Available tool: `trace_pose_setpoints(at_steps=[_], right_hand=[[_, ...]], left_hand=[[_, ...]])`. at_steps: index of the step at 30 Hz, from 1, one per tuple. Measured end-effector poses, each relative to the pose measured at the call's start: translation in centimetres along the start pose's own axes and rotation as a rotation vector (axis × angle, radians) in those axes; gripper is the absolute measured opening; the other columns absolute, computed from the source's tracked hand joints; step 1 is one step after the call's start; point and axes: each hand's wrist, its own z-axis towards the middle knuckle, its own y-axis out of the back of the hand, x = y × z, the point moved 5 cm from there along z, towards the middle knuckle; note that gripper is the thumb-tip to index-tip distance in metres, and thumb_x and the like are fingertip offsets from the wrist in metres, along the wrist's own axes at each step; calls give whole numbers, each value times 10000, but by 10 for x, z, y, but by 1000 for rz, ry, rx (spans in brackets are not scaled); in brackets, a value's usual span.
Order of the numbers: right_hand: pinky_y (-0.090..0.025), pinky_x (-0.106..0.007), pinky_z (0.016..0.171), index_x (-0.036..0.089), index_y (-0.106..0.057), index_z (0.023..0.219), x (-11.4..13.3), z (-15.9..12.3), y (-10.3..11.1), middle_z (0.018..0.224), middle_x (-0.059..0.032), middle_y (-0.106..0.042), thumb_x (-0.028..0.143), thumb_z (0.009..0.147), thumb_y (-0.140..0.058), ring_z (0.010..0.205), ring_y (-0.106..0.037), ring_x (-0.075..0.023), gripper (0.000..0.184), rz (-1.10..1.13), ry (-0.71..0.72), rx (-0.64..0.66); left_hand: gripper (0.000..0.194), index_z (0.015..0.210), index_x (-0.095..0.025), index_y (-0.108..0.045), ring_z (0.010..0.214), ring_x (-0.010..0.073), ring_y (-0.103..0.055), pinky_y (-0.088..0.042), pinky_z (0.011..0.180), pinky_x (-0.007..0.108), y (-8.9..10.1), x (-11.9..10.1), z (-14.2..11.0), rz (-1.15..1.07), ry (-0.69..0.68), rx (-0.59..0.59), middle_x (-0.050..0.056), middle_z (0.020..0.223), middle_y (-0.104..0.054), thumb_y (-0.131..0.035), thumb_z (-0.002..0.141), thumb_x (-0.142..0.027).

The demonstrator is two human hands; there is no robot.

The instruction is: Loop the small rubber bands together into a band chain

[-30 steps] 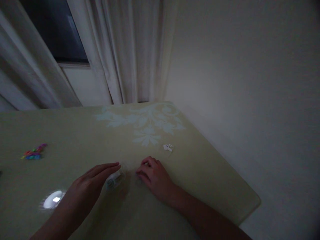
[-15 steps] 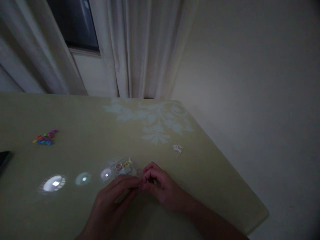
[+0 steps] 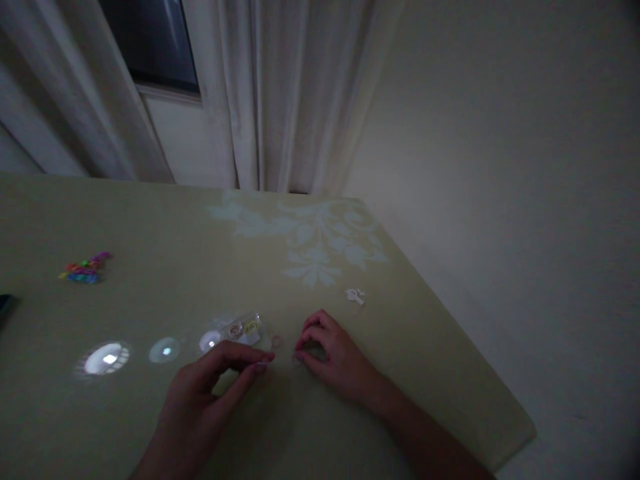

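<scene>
My left hand is closed in a pinch on a small thin whitish piece, too small to name. A short gap to the right, my right hand has its thumb and fingertips together at a faint, clear-looking bit that I cannot make out. Just beyond the left fingertips lies a small clear plastic case with yellow and reddish loops in it. Between the two hands, a little farther off, a small pinkish ring rests on the table.
A small white key-shaped piece lies beyond my right hand. Bright coloured small pieces sit in a heap at the left. A dark object shows at the left edge of the table. Curtains hang behind it.
My hands, together before, have come apart: the left moved left with the whitish piece, the right slightly right and up. The pinkish ring and more of the case now show between them.
</scene>
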Motion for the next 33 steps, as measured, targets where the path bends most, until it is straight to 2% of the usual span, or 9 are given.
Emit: trace_pose_setpoints(at_steps=[5,7,10,12,16,22,27,30,33], right_hand=[[-480,-355,916,177,-649,944,8,-4,-13,1068,-76,-628,119,873,-698,1019,-585,-228,104,-269,63,95],[-470,-361,905,180,-615,927,10,-5,-14,1053,-77,-614,120,860,-673,1003,-571,-231,106,-263,64,83],[-451,-306,825,197,-571,924,14,-6,-12,1007,-38,-572,122,872,-618,919,-550,-185,103,14,70,34],[-423,-272,758,207,-554,925,18,-6,-10,975,-14,-539,162,919,-591,845,-515,-154,59,232,74,21],[-384,-264,703,207,-570,934,28,-10,-13,963,-10,-517,293,987,-609,793,-470,-143,108,455,65,67],[-386,-267,694,193,-619,924,31,-12,-20,974,-19,-541,372,978,-672,775,-488,-135,195,631,6,123],[-448,-268,758,214,-703,1024,22,-9,-18,997,-21,-597,260,961,-717,855,-566,-154,79,335,45,3],[-501,-318,933,228,-714,1127,22,-10,-27,1118,-52,-627,225,966,-728,1047,-618,-195,162,135,144,56],[-519,-332,970,228,-713,1171,22,-11,-36,1191,-74,-631,228,980,-724,1080,-622,-205,191,-46,208,95]], left_hand=[[134,809,-278,-759,714,139,-774,-581,678,167,-4,8,-4,-24,31,34,-49,761,-793,-780,890,-383],[169,794,-263,-734,685,130,-745,-564,656,168,-7,11,-6,-27,49,62,-52,730,-762,-781,898,-388],[149,813,-262,-720,714,125,-730,-561,685,173,-15,12,-8,-39,15,157,-50,761,-753,-761,927,-349],[38,906,-281,-737,753,125,-731,-571,713,176,-20,10,-10,-58,-48,196,-45,832,-765,-753,935,-300],[268,1163,-366,-742,869,129,-749,-592,788,185,-28,3,-11,-113,-171,244,-32,1012,-781,-727,952,-203],[232,1048,-354,-791,927,137,-770,-599,827,194,-25,-2,-8,-146,-186,259,-20,1015,-793,-683,963,-167],[171,987,-331,-804,870,145,-811,-625,801,181,-5,-2,-2,-122,-107,76,-33,956,-845,-704,926,-207],[174,987,-338,-812,849,133,-817,-626,780,156,1,0,2,-113,-49,-4,-49,938,-851,-715,907,-218],[162,967,-335,-818,850,127,-816,-621,787,143,2,0,3,-106,-19,-25,-51,926,-851,-735,888,-220]])
